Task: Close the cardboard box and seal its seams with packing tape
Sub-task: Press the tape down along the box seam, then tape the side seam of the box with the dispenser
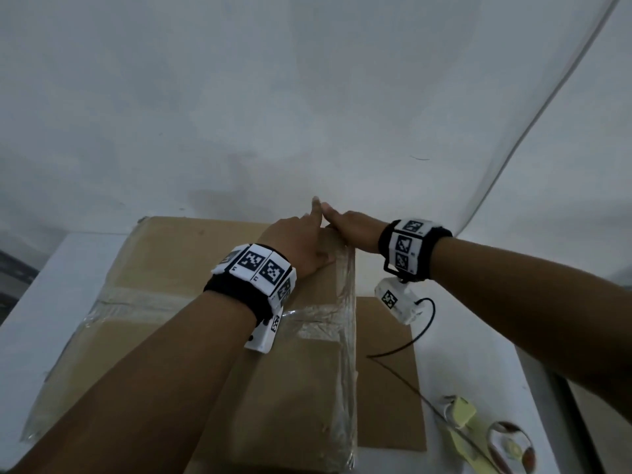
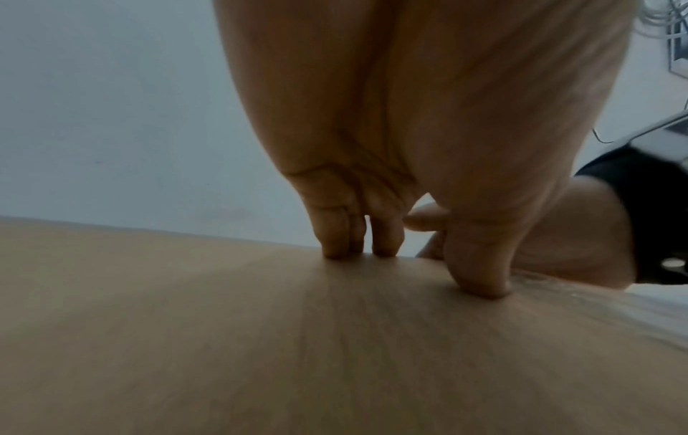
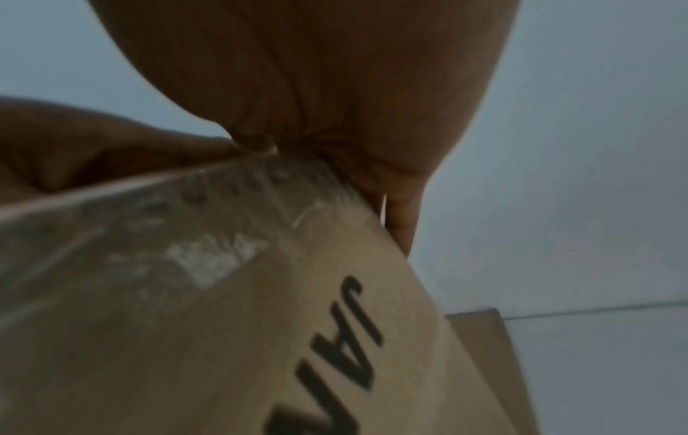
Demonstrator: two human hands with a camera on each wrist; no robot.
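Observation:
The closed cardboard box (image 1: 171, 268) lies on a white table. Clear packing tape (image 1: 347, 336) runs along its right top edge, and another strip (image 1: 136, 299) crosses the middle seam. My left hand (image 1: 301, 241) rests on the top near the far right corner, fingertips (image 2: 357, 250) and thumb pressing the cardboard (image 2: 223, 323). My right hand (image 1: 352, 227) lies over that same corner from the right, touching the left one. In the right wrist view the right hand (image 3: 335, 88) presses the wrinkled tape end (image 3: 283, 188) onto the box's side (image 3: 260, 338), which bears black letters.
A flat cardboard sheet (image 1: 386, 371) lies to the right of the box. A yellow-handled tape dispenser (image 1: 461, 415) with its clear roll (image 1: 509, 446) sits at the front right. A black cable (image 1: 410, 340) hangs from the right wrist camera. A white wall stands close behind the table (image 1: 51, 302).

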